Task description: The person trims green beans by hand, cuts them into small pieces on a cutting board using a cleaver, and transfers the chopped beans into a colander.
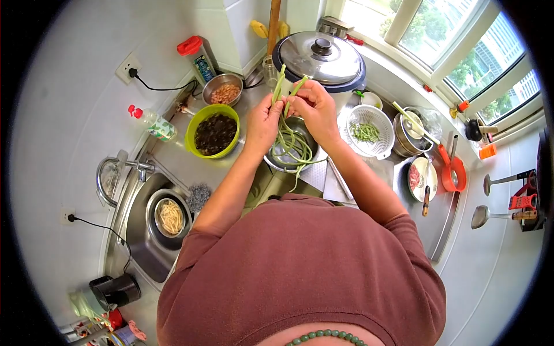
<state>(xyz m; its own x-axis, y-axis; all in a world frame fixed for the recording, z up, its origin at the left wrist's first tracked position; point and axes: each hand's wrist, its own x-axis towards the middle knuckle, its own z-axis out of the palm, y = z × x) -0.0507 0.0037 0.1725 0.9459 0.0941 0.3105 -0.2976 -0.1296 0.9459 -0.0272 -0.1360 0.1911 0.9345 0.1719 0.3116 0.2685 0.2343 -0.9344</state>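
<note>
Long green beans (293, 144) hang from my two hands into a steel bowl (314, 153) below them, with their upper ends sticking up above my fingers. My left hand (264, 122) is closed round the beans. Close beside it, my right hand (314, 111) pinches the beans with its fingertips. Right of the steel bowl, a white colander (388, 128) holds short pieces of green bean (365, 132).
Left are a green bowl (191, 138) of dark food, a bowl of peanuts (224, 92), a bottle (158, 125) and the sink (141, 233). A large lidded cooker (314, 57) stands behind. Right are pots (405, 135), a plate (423, 190) with meat and a red strainer (453, 173).
</note>
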